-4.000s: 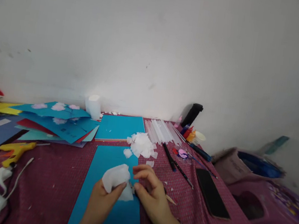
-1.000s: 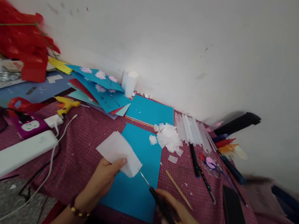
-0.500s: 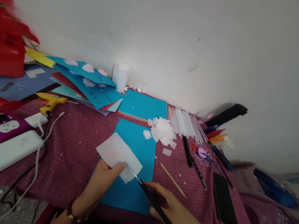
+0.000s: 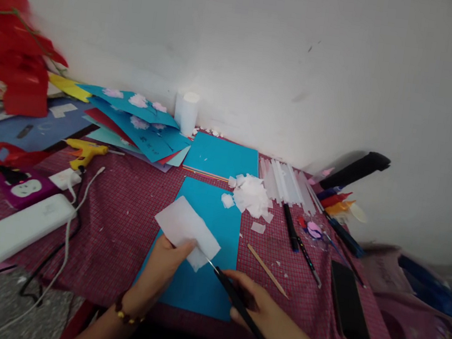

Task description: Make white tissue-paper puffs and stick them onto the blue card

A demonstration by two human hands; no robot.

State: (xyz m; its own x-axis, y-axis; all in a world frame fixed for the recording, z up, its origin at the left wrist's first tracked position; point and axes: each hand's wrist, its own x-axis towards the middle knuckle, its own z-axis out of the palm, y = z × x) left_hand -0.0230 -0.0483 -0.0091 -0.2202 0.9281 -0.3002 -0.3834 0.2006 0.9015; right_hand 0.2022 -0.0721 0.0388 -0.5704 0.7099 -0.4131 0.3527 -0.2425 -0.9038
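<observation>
My left hand [image 4: 166, 262] pinches a folded piece of thin white paper [image 4: 185, 222], thumb on top, above a blue sheet [image 4: 195, 294]. In my right hand [image 4: 261, 309] are black-handled scissors [image 4: 239, 301]; their metal blades reach the paper's lower edge, close to my left thumb. Whether the blades are apart is too small to tell. Just beyond the blue sheet's far right corner lies a heap of small white paper pieces [image 4: 252, 196].
Right of the sheet lie a wooden stick [image 4: 266, 269], a black marker [image 4: 290, 229], glue sticks [image 4: 289, 183] and a phone [image 4: 352, 306]. A yellow glue gun [image 4: 84, 153] and a white power strip [image 4: 10, 234] with cables are at left. Behind stands a stack of blue sheets [image 4: 223, 155].
The whole view has shifted slightly, so things sit a little further right. Both hands keep the same hold on the paper and scissors, with little visible movement.
</observation>
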